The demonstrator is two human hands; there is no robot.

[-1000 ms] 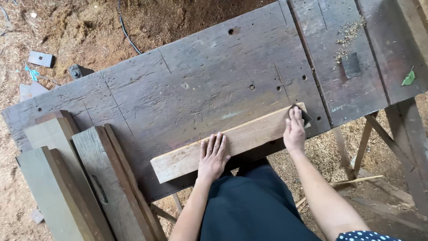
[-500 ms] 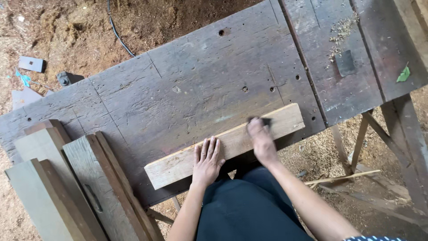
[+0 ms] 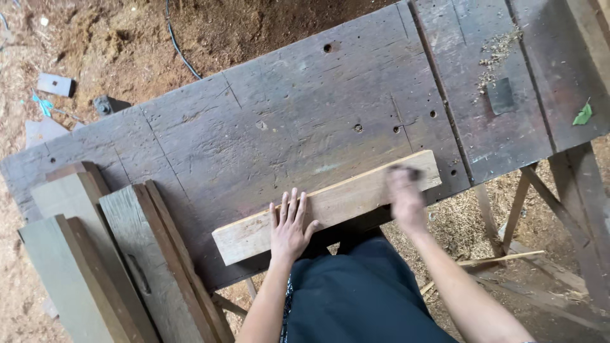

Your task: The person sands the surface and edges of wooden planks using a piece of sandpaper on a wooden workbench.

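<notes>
A pale wooden plank (image 3: pixel 343 198) lies slanted along the near edge of a dark, worn workbench (image 3: pixel 286 127). My left hand (image 3: pixel 290 226) presses flat on the plank's left half, fingers spread. My right hand (image 3: pixel 404 195) is blurred with motion on the plank's right half, closed on a small dark pad, probably sandpaper (image 3: pixel 410 171), held against the wood.
Several grey-green and brown boards (image 3: pixel 108 254) lean at the bench's left end. A dark flat piece (image 3: pixel 501 95) with wood shavings and a green leaf (image 3: pixel 582 115) lie on the bench's right. Sawdust covers the ground, with a black cable (image 3: pixel 181 51) and scraps.
My right hand slid left along the plank from its right end, then back toward the right. My left hand stayed pressed on the plank. The camera view shifted slightly.
</notes>
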